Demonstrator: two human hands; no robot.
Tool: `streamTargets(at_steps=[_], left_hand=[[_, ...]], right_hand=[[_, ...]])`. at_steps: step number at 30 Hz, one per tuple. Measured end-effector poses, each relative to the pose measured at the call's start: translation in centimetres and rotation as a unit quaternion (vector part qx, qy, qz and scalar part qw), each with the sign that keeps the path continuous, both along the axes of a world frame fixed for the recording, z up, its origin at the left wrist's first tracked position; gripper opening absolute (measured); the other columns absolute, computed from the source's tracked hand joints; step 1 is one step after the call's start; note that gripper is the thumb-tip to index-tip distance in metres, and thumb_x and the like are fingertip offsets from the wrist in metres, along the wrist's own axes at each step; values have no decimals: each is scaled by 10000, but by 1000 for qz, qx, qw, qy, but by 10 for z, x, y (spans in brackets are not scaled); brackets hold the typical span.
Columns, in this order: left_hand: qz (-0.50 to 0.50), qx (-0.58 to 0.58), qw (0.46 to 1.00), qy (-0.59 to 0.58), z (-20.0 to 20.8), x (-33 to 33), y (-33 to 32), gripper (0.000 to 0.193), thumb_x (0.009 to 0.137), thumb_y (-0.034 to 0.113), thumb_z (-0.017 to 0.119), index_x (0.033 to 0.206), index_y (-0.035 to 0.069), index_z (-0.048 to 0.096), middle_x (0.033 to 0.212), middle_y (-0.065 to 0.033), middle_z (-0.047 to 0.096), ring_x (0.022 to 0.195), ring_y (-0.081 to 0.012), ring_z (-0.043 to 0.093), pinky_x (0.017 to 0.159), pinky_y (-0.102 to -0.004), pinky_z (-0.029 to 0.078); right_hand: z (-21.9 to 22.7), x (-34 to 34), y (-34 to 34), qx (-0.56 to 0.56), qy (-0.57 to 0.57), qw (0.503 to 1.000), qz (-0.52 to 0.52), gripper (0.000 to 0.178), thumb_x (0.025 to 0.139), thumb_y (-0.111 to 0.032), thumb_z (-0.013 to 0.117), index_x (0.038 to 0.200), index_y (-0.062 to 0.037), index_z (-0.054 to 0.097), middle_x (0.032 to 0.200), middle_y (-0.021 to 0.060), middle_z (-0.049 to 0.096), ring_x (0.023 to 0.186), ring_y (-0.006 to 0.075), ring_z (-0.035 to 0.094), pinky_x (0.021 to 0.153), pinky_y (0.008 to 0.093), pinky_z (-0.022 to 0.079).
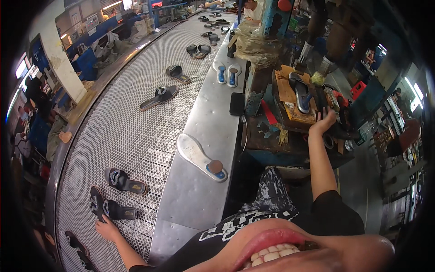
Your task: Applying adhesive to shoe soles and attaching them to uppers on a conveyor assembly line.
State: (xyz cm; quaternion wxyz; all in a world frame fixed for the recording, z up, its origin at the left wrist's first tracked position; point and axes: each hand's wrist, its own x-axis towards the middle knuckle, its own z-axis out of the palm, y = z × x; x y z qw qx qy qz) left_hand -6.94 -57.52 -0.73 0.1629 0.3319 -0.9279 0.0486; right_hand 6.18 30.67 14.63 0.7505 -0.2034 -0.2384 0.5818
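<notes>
Sandals on conveyor, left | 3 forms, phone on ledge, middle | machine, right

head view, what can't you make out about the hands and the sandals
All in the head view:
- Left hand: its fingers meet the end of a dark sandal, but their overlap hides whether they grip it.
- Right hand: what its fingers touch is lost in the dark clutter beside the board.
- Far sandals: too small for strap details.
- Lowest sandal at left: partly lost at the picture's dark lower rim.
</notes>
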Motion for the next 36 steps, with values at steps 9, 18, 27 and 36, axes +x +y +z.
streamTargets(at_steps=[9, 18, 27, 36], left_hand=[[-41, -30, 998, 43, -20, -6, -14, 566, 977, 448, 471, 1321, 0, 515, 1253, -184, 560, 1126, -364, 545, 921, -458, 479], [-69, 29, 996, 52, -22, -18, -3, 586, 930, 369, 556, 1374, 1, 459, 1261, -199, 554, 1159, -374, 519, 988, -460, 428], [-107, 42, 992, 58, -14, -7, 5, 656, 823, 234, 623, 1405, 10, 421, 1340, -197, 519, 1222, -369, 492, 1023, -460, 405], [-122, 36, 990, 58, -9, -15, 11, 645, 868, 291, 625, 1418, 28, 417, 1328, -189, 523, 1223, -361, 491, 1022, -454, 409]], right_hand=[[-15, -31, 12, 246, -778, 565, -122, 903, 729, -489, 784, 1367, 34, 418, 1262, 242, 566, 1185, 365, 553, 977, 425, 443], [-10, -19, 18, 243, -733, 628, -97, 811, 696, -392, 814, 1300, 41, 487, 1150, 252, 625, 1067, 403, 609, 890, 459, 489], [-51, 39, -173, 312, -544, 779, 8, 587, 689, -5, 738, 1231, -8, 511, 1269, 106, 574, 1170, 222, 542, 1017, 347, 392], [-118, -82, -250, 340, -499, 760, 242, 618, 658, -149, 798, 1221, -69, 558, 1079, 133, 643, 1031, 313, 630, 932, 386, 480]])
